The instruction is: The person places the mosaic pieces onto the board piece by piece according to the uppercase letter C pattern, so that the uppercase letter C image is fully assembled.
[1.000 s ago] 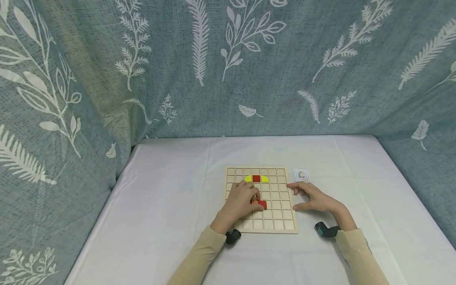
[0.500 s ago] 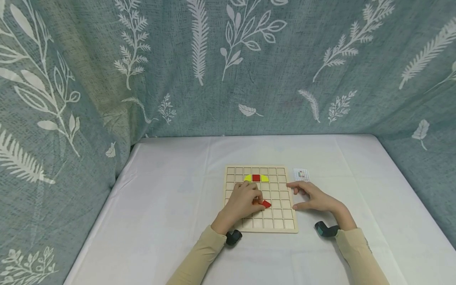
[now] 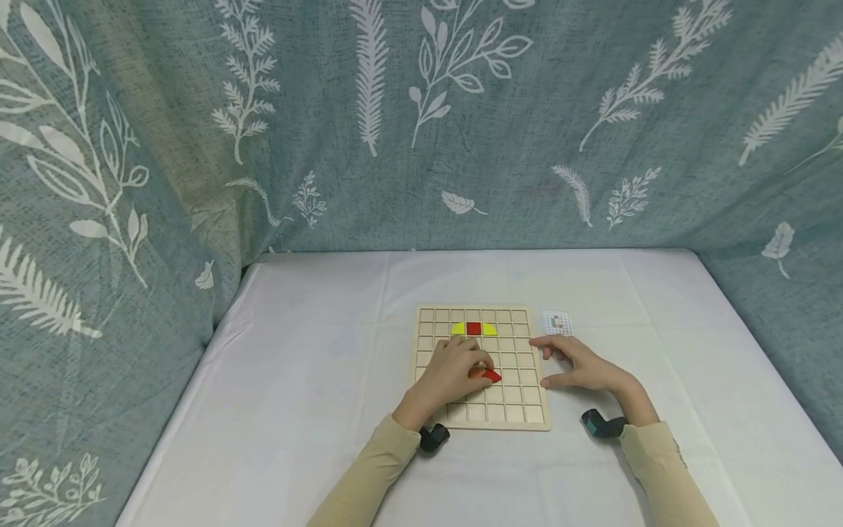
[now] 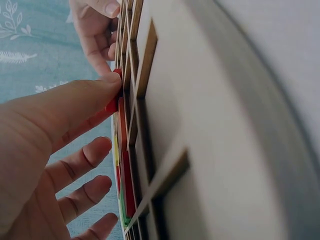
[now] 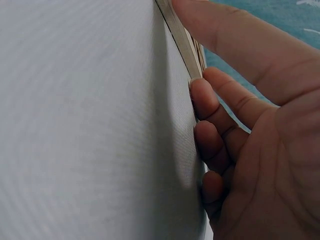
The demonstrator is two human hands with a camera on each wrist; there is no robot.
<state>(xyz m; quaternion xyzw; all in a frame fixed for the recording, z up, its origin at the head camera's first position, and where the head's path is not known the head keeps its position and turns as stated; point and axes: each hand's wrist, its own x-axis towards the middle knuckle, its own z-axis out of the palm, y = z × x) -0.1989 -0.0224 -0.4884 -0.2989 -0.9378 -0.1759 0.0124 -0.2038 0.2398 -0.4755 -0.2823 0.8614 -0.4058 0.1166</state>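
Note:
My left hand (image 3: 451,372) pinches a red piece (image 3: 490,375) between thumb and index finger over the wooden grid board (image 3: 484,423). In the left wrist view the piece (image 4: 112,105) sits at the thumb tip, close to the board's ridges, while the other fingers spread loosely. Part of it is hidden by the fingers. An orange piece (image 4: 122,118) lies just beside it in the grid. My right hand (image 3: 582,366) touches the board's right edge with thumb and index fingertip, its other fingers loosely bent, as the right wrist view also shows.
Near the board's far side, a red square (image 3: 473,329) sits between two yellow rounded pieces (image 3: 489,329). Green pieces (image 4: 124,210) show low in the left wrist view. A small printed pattern card (image 3: 556,323) lies right of the board on the white tablecloth (image 3: 316,366).
The red piece has shifted slightly right and turned, so that a corner now points right. My left fingers moved a little rightward with it. The right hand stays still.

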